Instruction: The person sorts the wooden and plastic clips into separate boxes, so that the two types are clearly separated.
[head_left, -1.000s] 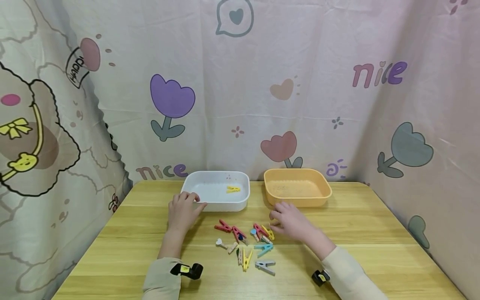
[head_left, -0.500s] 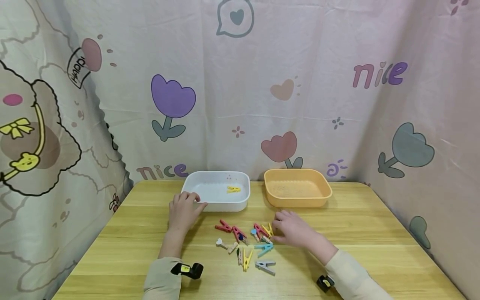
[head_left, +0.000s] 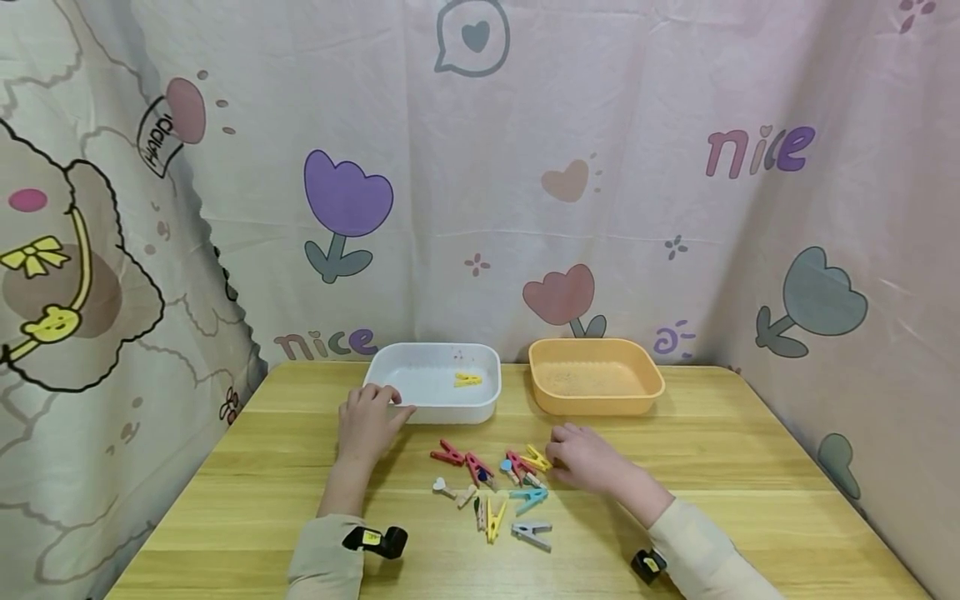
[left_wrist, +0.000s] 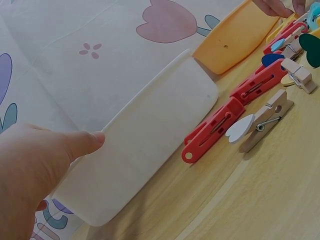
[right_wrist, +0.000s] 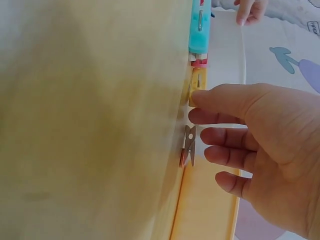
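The right hand (head_left: 588, 458) has its grip pinched on a yellow clothespin (head_left: 537, 457) on the counter (head_left: 712, 450), beside a red clothespin (head_left: 521, 462). The left hand (head_left: 367, 425) holds the near left corner of the white tray (head_left: 450, 414), inside which lies a second yellow clothespin (head_left: 468, 380). An orange tray (head_left: 600, 405) stands beside it.

the wood-grain table (head_left: 232, 508) supports a white tray (head_left: 450, 414) and an orange tray (head_left: 600, 405) near its far edge; plastic clothespins (head_left: 495, 520) and wooden clothespins (left_wrist: 268, 114) lie in front.
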